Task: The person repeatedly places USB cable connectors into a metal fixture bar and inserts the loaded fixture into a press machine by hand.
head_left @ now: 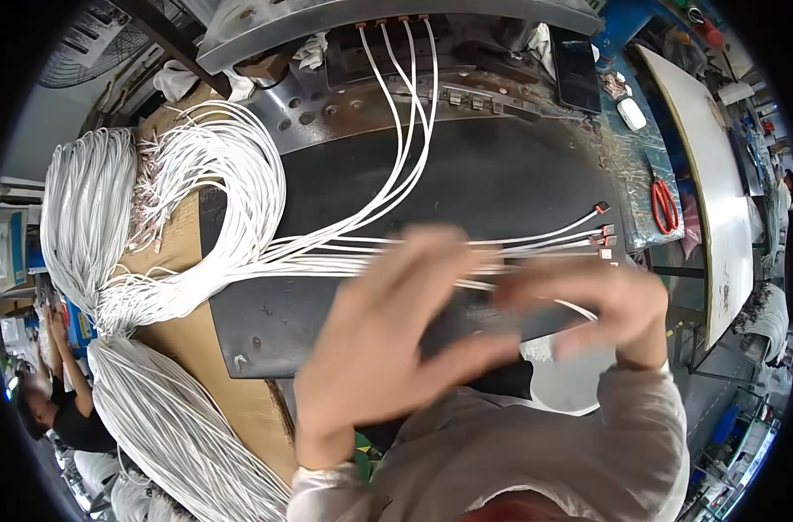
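Both hands are smeared by motion above a black work surface (492,174). My left hand (379,339) has its thumb stretched apart from the fingers, with nothing visible in it. The fingers cross over a bundle of white cables (318,264). My right hand (609,300) is further right, thumb and fingers apart; a cable end (577,308) shows in the gap, apparently not gripped. Just beyond it lie cable ends with small dark and reddish connectors (607,235). Several white cables (418,113) run up to connectors under the metal machine edge (327,35).
Large white cable coils (92,217) and a long bundle (179,418) lie on cardboard (174,344) at left. Red-handled scissors (664,207) and a dark phone (576,74) are at right. A white board (701,191) stands beyond. Another person (61,400) is at far left.
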Motion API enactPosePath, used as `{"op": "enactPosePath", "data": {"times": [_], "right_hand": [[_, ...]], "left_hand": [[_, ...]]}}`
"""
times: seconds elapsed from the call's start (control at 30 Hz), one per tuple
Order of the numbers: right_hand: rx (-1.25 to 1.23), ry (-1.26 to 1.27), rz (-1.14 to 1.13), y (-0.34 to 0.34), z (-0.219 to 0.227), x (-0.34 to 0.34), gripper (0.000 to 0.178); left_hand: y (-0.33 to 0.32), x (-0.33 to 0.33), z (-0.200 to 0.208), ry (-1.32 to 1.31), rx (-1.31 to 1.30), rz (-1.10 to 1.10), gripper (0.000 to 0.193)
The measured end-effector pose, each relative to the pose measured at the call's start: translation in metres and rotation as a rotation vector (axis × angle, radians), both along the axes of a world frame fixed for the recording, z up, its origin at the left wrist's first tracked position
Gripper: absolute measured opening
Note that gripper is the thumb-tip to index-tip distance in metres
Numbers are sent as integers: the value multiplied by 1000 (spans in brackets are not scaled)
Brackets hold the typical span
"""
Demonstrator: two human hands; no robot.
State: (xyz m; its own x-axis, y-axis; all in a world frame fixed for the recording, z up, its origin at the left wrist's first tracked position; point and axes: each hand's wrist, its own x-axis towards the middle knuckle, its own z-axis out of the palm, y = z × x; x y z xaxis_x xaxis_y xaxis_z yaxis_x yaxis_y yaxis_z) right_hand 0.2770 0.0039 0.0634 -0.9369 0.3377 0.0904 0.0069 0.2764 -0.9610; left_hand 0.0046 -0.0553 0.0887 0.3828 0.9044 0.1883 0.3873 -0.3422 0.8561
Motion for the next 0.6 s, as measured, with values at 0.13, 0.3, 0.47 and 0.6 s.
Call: {"op": "enactPosePath", "data": {"times": [0.13,0.3,0.47,0.6], "right_hand": [[-788,-209,342,-128,-87,53,66],[-1347,564,-958,-195,-149,24,58],[-1140,491,-1406,-190,-185,10,48],[-1249,518,-1463,-186,-176,2,42]], "left_hand": [[-130,-49,-108,-796,-723,-481,80],[-196,-48,-175,-847,-876,584,42],[-181,-35,-208,-773,-645,1112,37],[-187,-46,-203,-689,-673,1138,42]]}}
